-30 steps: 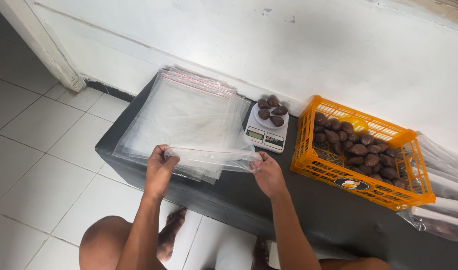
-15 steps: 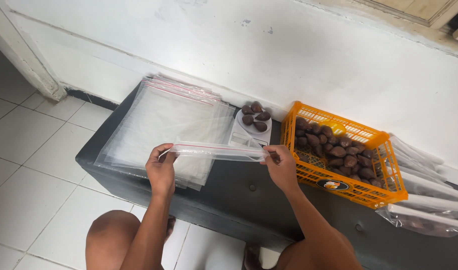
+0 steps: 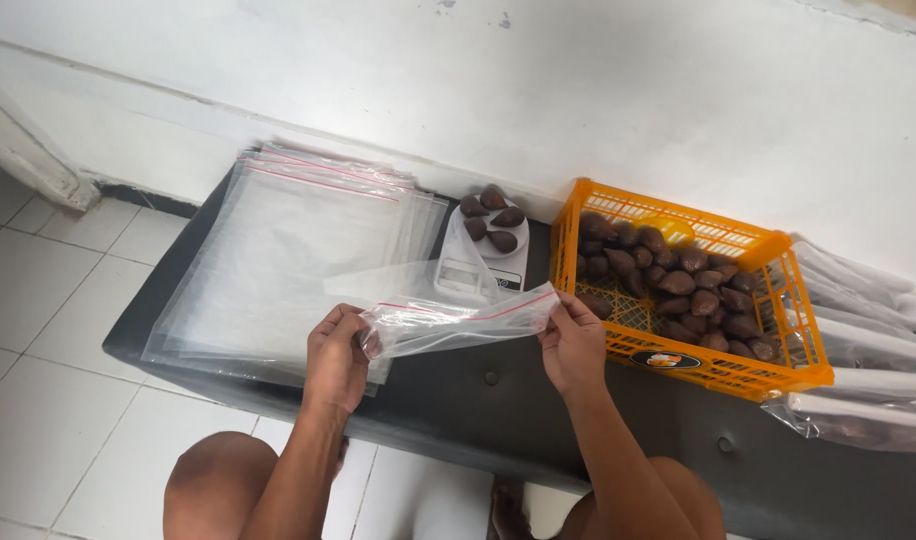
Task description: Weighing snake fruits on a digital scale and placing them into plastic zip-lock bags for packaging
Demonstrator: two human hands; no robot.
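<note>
a white wall runs behind a low dark bench that stands on a pale tiled floor. on the left part of the bench lies a flat stack of clear zip bags with pink seal strips along their far edge. at the right end sits an orange plastic crate filled partway with brown scaly fruits, and just beyond it several filled clear bags lie piled at the bench's end. between the stack and the crate, near the wall, stands a small white kitchen scale with a few of the same fruits on its plate. in front of the scale, raised above the bench, one clear zip bag is stretched crosswise between the person's two hands, its pink seal strip running along the top, and it partly covers the scale's front edge from view. the left hand is closed on the bag's left end, fingers curled around the bunched plastic. the right hand pinches the right end between thumb and fingers, just beside the crate's near left corner. the person's bare knees show below the bench's front edge.
</note>
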